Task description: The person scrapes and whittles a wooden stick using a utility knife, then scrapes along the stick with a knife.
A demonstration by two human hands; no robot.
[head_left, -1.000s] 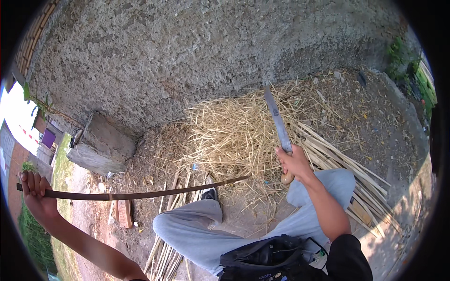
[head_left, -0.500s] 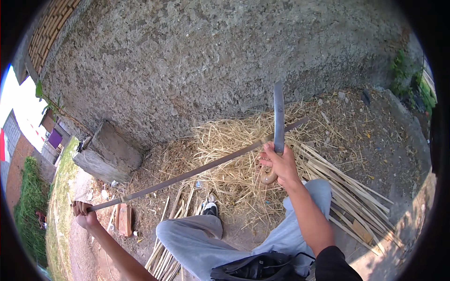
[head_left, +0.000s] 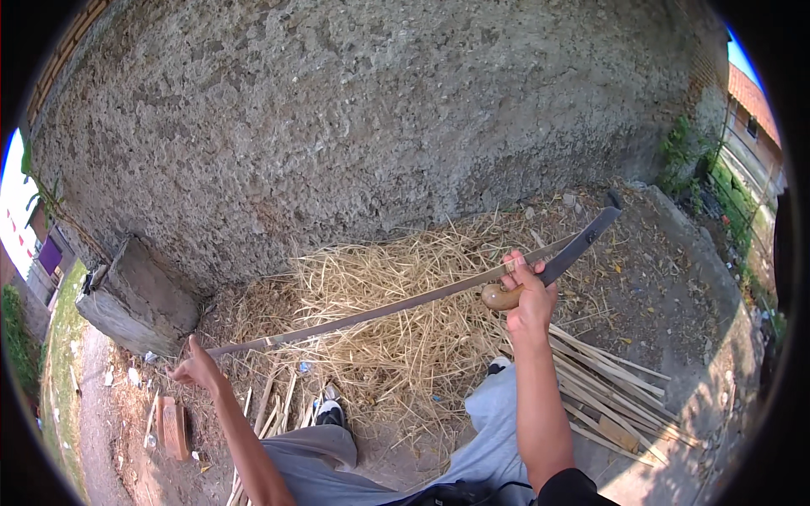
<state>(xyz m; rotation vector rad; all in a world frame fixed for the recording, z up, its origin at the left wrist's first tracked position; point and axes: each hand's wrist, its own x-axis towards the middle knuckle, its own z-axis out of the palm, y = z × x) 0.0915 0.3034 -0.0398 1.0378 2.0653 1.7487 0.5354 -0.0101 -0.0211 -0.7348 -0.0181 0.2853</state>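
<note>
A long, thin bamboo strip point(head_left: 380, 312) slants up to the right across the view in front of me. My left hand point(head_left: 199, 366) grips its lower left end, thumb pointing up. Close to the other end, my right hand point(head_left: 530, 295) is closed around a machete point(head_left: 584, 243) with a dark curved blade and a rounded wooden handle. The blade points up and right, lying close along the far end of the strip. My right fingers also touch the strip; whether they pinch it is hard to tell.
Pale shavings point(head_left: 405, 337) are heaped below the strip, against a rough grey wall point(head_left: 380, 126). Split bamboo sticks point(head_left: 607, 396) lie at the right, with more point(head_left: 274, 405) near my left leg. A concrete block point(head_left: 143, 295) and a reddish brick point(head_left: 173, 428) stand at the left.
The machete blade has swung from upright to pointing up and right, alongside the strip. My left hand has shifted right and slightly up with its end. The view has turned rightward.
</note>
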